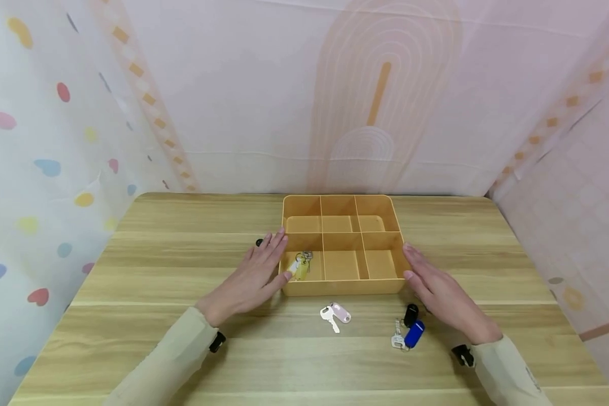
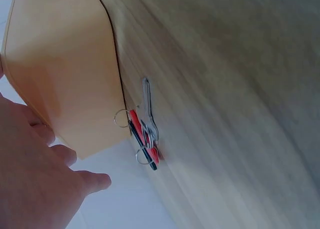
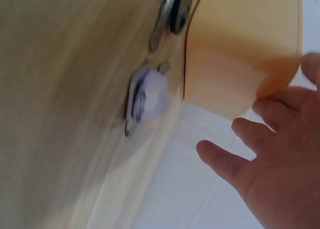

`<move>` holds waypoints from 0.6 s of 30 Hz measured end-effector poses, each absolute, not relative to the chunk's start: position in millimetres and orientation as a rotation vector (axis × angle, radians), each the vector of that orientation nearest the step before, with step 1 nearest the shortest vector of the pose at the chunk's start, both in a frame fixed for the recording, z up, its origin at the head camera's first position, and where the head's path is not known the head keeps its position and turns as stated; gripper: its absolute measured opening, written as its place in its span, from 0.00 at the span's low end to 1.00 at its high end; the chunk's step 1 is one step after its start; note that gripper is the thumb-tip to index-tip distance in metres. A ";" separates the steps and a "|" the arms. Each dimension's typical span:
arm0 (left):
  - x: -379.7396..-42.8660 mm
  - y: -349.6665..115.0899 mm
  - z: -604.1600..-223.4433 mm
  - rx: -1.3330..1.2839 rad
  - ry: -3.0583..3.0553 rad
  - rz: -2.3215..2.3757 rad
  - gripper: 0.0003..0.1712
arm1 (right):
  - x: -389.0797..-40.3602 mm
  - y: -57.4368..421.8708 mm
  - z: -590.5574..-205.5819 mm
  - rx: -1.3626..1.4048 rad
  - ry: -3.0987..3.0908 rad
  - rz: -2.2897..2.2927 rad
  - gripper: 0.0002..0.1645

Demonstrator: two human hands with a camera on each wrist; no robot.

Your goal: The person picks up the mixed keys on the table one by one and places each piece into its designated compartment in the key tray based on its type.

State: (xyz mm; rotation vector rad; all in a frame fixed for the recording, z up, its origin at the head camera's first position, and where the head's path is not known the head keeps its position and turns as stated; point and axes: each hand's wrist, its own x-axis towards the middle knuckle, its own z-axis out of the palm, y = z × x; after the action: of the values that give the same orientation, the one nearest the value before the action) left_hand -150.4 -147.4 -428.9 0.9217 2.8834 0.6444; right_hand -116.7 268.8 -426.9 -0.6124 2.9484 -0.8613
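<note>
Pale sleeves [image 1: 164, 355] slant across the front; the left hand [image 1: 251, 276] and right hand [image 1: 444, 296] rest straight-fingered against either side of the orange divided tray [image 1: 342, 287], neither closed on anything. I'd mind the pink-tagged key [image 1: 341, 313]: pulled nearer, the tray could ride over it. Lowered, the right hand might knock the blue-tagged keys [image 1: 414, 334]. Behind, the tabletop [image 1: 193, 265] soon ends; sideways offers more room
</note>
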 end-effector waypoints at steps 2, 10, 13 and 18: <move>-150.8 -147.6 -428.6 0.938 2.893 0.633 0.44 | -115.9 273.7 -424.4 -0.572 2.926 -0.898 0.36; -149.5 -149.4 -429.7 0.929 2.899 0.587 0.45 | -108.4 308.0 -416.6 -0.528 2.922 -1.049 0.35; -149.2 -150.5 -429.6 0.933 2.900 0.581 0.45 | -104.0 318.8 -416.8 -0.513 2.934 -1.036 0.36; -150.0 -151.1 -431.0 0.938 2.904 0.571 0.45 | -95.9 328.9 -419.3 -0.465 2.888 -1.014 0.38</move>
State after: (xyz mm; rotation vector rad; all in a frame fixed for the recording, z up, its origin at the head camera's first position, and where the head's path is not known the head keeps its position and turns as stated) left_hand -150.0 -151.1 -431.0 0.9384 2.9039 0.5706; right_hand -95.9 328.9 -419.3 -0.4646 2.8884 -1.0145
